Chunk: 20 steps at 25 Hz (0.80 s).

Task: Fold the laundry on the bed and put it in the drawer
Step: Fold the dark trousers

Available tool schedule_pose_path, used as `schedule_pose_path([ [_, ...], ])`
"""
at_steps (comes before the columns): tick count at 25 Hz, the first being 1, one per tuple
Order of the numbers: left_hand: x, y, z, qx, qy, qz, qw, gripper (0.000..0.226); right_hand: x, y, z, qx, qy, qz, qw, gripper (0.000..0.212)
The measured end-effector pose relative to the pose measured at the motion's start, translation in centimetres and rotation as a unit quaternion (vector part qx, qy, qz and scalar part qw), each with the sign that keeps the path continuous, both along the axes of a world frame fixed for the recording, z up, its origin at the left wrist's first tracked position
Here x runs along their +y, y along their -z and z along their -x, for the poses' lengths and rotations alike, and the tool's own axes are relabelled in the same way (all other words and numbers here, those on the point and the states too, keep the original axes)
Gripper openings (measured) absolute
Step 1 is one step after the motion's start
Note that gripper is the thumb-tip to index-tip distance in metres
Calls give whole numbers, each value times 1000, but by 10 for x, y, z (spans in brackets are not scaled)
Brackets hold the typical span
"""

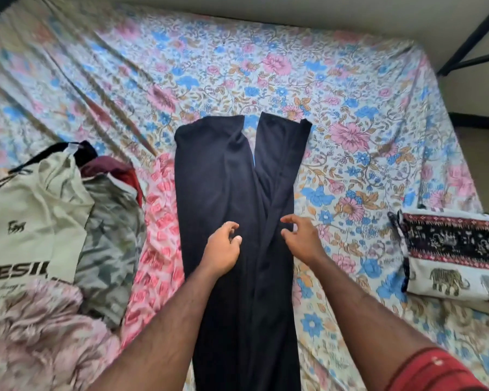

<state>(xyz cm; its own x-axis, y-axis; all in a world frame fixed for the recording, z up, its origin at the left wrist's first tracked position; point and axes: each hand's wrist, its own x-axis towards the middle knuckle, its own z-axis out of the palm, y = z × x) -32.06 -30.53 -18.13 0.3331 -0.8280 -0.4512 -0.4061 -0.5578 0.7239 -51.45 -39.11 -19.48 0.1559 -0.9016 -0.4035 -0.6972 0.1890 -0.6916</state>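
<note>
The dark navy trousers (226,193) lie flat and long in the middle of the flowery bed (350,88), legs side by side. Left of the trousers is a heap of clothes (68,221): a pale green shirt, a camouflage piece, something dark red and a pink patterned cloth.

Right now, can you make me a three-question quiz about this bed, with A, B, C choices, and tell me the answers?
1. Where does the pile of clothes lie from the dark trousers?
A. to the left
B. on top
C. to the right

2. What colour is the person's sleeve?
A. green
B. red
C. white

3. What are the left hand and right hand doing?
A. gripping a pillow
B. lifting a shirt
C. hanging over the trousers, holding nothing

Answers: 1 A, the pile lies at the picture's left edge. 2 B, the cuff at the lower right is red. 3 C, the loosely curled fingers grip no cloth.
</note>
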Motion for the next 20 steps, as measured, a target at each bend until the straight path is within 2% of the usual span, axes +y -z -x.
schedule_pose_path([
  [3,-54,-3,-26,-19,17,9,1000,32,-67,-7,-8,6,3,23,1000,31],
  [6,-104,-1,-53,-31,15,14,999,32,-126,-12,-21,25,-46,26,998,34],
  [9,-140,-3,-73,-36,-1,40,999,23,-181,-16,-36,44,-43,31,998,37],
  [12,-149,-2,-66,25,22,51,998,8,-222,-8,-51,68,-32,26,997,39],
  [14,-150,5,-52,78,67,41,994,10,-241,-2,-61,86,-18,14,996,41],
  [18,-161,16,-29,106,106,42,988,20,-264,9,-76,153,-18,-16,988,49],
  [20,-166,19,-20,121,115,33,985,25,-267,12,-77,150,31,-21,988,49],
])
